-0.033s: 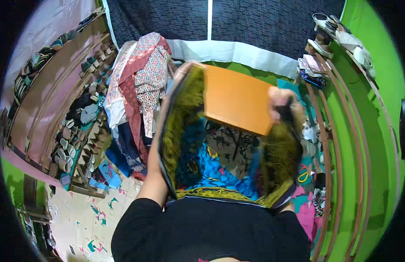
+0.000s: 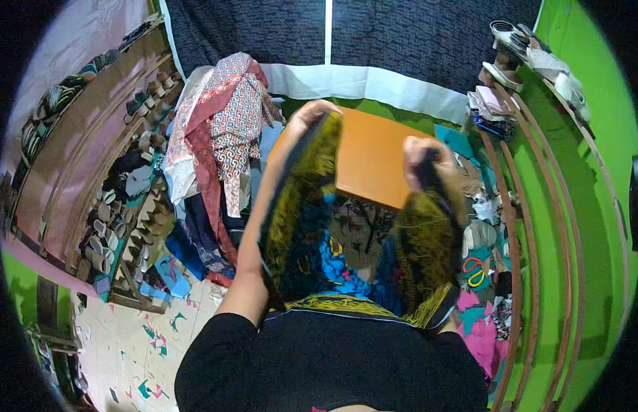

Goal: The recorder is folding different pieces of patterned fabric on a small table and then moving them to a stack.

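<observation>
A dark cloth with an olive-yellow pattern [image 2: 291,226] hangs from both my hands and sags toward my lap in a U shape. Its yellow-trimmed edge lies against my black shirt. My left hand [image 2: 312,117], raised in front, has its fingers closed on one upper corner. My right hand [image 2: 432,163], a little lower, is a fist around the opposite side of the cloth, slightly blurred. Between the two sides shows bright blue patterned fabric [image 2: 339,271]; whether it belongs to the same cloth I cannot tell. Behind my hands stands an orange tabletop [image 2: 381,151].
Patterned fabrics [image 2: 229,117] are heaped at the left. Shoes [image 2: 106,233] fill the left racks. Scissors with red and yellow handles [image 2: 475,272] lie at the right among pink and teal scraps [image 2: 478,336]. Wooden rails [image 2: 539,206] line the right wall; scraps litter the floor [image 2: 119,357].
My hands have come closer together, the left moving right and the right moving left. The cloth's opening is narrower, and the scissors at the right show more fully.
</observation>
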A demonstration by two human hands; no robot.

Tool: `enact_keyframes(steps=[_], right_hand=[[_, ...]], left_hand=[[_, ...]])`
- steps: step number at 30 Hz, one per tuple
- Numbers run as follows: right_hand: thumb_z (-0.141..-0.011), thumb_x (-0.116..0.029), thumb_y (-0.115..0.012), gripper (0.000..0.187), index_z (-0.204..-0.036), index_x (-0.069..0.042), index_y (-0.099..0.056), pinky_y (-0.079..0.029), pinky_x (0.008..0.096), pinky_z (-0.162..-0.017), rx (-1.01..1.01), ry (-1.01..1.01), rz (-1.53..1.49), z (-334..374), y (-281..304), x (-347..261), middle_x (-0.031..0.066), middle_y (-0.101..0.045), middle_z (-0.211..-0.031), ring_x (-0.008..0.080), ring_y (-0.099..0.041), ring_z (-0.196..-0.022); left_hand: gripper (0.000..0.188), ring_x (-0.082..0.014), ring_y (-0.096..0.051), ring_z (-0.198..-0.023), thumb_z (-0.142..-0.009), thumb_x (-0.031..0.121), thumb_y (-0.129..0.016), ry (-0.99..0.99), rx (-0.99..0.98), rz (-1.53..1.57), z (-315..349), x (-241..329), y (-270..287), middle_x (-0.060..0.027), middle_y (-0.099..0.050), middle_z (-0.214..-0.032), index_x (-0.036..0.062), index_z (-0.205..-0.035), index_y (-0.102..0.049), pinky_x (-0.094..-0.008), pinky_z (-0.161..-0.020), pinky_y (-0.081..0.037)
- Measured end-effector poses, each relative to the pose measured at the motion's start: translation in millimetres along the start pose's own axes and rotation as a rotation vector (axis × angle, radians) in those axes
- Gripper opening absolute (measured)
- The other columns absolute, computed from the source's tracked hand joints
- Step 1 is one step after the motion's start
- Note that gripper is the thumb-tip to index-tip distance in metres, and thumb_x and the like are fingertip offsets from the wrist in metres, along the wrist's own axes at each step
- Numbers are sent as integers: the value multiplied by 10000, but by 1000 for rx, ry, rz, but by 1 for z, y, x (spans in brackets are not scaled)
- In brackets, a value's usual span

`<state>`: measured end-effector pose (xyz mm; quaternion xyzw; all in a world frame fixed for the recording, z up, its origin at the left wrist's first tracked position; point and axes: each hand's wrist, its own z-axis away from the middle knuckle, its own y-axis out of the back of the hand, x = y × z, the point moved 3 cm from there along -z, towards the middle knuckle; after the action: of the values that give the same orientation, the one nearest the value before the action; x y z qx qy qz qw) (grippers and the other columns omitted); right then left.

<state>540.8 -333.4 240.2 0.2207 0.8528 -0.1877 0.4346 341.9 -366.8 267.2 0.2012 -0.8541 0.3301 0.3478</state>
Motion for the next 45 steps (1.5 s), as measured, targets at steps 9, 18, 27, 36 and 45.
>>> enact_keyframes(steps=[9,18,27,36,45], right_hand=[[-776,-135,-600,186,-897,3,-568,-400,158,-490,811,168,288,3,3,40,11,-575,-727,42,-514,-574],[-804,-138,-544,154,-872,1,-543,-425,190,-572,724,156,62,-16,8,84,46,-556,-738,87,-528,-653],[-842,-302,-503,340,-675,-11,-551,-253,233,-385,914,178,666,5,112,94,-39,-413,-483,29,-343,-450],[-819,-392,-505,462,-660,39,-554,-370,271,-495,1361,158,1231,76,170,19,44,-529,-573,96,-425,-512],[-833,-413,-445,562,-539,64,-399,-307,395,-460,1393,24,1470,116,195,-17,181,-406,-464,255,-382,-423]], left_hand=[[121,-52,-510,-679,-697,-11,-546,59,241,-531,-43,-56,28,-24,-546,-785,-9,-818,-539,-182,-604,-427],[140,-64,-512,-665,-705,-56,-536,29,221,-654,-40,-56,32,-13,-512,-783,13,-821,-496,-177,-615,-435],[349,-292,-520,-840,-785,293,-510,-159,-315,-1168,23,-51,-46,-157,-505,-928,-20,-938,-483,-354,-752,-412],[847,-361,-462,-1022,-729,701,-241,1267,-752,-1031,141,-127,25,-217,-501,-1093,-12,-1120,-476,-381,-873,-353],[212,-325,-556,-622,-585,218,-657,413,-496,-1845,106,-49,69,-156,-545,-602,42,-663,-568,-399,-599,-447]])
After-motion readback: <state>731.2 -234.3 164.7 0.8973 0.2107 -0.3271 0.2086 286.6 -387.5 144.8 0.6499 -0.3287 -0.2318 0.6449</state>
